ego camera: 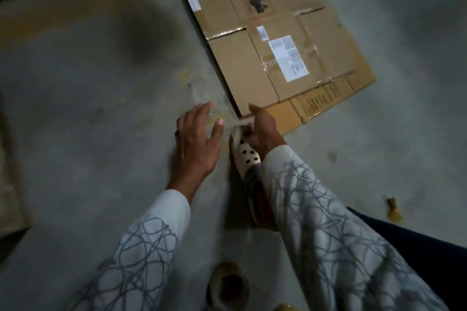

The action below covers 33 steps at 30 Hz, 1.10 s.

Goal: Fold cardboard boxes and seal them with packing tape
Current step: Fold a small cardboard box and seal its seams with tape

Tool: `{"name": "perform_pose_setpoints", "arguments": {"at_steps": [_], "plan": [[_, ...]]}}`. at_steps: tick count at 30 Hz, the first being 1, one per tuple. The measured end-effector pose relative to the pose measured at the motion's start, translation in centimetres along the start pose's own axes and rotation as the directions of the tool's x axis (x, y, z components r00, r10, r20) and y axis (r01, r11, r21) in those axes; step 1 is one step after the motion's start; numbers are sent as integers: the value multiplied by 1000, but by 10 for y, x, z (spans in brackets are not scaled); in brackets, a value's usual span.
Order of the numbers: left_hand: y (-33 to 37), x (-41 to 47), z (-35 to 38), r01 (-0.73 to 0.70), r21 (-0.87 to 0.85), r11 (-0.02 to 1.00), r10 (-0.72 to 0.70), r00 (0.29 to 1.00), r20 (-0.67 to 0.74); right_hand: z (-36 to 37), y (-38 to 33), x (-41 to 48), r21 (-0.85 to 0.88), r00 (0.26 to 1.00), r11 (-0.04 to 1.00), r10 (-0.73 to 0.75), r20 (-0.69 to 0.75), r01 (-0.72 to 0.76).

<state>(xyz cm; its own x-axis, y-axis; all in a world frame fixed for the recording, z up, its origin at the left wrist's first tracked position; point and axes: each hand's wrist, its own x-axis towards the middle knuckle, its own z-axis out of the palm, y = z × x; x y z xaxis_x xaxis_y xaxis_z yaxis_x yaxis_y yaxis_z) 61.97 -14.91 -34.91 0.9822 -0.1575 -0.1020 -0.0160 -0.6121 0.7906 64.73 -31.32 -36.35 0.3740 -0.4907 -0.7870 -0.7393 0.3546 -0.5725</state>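
Left hand (pixel 197 141), right hand (pixel 262 131), one box (pixel 235 63)

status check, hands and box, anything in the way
Left hand open over floor. Right hand at near corner of flattened cardboard, grip unclear. Not yet folded. Shoe beside that corner.

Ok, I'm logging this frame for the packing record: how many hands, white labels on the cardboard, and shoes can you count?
Hands: 2, left hand and right hand
Labels: 3 white labels on the cardboard
Shoes: 1 pale shoe with dark holes
Total: 6
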Motion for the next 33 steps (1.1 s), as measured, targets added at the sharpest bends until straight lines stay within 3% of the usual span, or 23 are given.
{"name": "perform_pose_setpoints", "arguments": {"at_steps": [4,5,9,11,14,16,18,19,21,23,25,27,29,33], "plan": [[5,0,23,167,-38,985,-165,985,56,2,-23,21,171,982,967,183,44,-188],[7,-1,23,203,-55,978,-200,978,57,1,-28,21,150,983,971,181,42,-185],[23,-3,10,323,-177,930,-315,946,72,7,-45,20,497,992,859,125,34,-125],[35,-1,-3,414,-250,876,-398,910,113,16,-48,-7,515,993,850,112,21,-107],[65,0,-36,516,-380,768,-498,854,154,22,-55,-70,534,994,839,108,30,-107],[97,-5,-69,614,-496,614,-559,782,276,12,-53,-142,559,993,823,50,103,-100],[125,-14,-108,675,-580,456,-547,727,415,4,-33,-208,477,982,867,64,179,-143],[138,-24,-126,670,-610,423,-542,727,423,-2,-21,-241,411,971,895,85,222,-172],[155,-47,-160,628,-596,501,-615,743,265,-15,-4,-299,211,931,958,113,346,-195],[166,-83,-190,602,-501,622,-673,738,52,-39,2,-347,-54,853,995,95,513,-78],[176,-124,-214,557,-403,726,-635,768,-82,-64,1,-378,-266,780,944,17,625,193],[185,-167,-229,503,-343,793,-581,795,-178,-84,-5,-400,-400,758,775,-151,635,490],[202,-203,-237,434,-347,831,-532,802,-270,-101,-7,-420,-446,720,609,-326,613,656],[230,-271,-251,328,-175,928,-372,822,-432,-132,17,-469,-221,574,627,-443,688,748]]}}
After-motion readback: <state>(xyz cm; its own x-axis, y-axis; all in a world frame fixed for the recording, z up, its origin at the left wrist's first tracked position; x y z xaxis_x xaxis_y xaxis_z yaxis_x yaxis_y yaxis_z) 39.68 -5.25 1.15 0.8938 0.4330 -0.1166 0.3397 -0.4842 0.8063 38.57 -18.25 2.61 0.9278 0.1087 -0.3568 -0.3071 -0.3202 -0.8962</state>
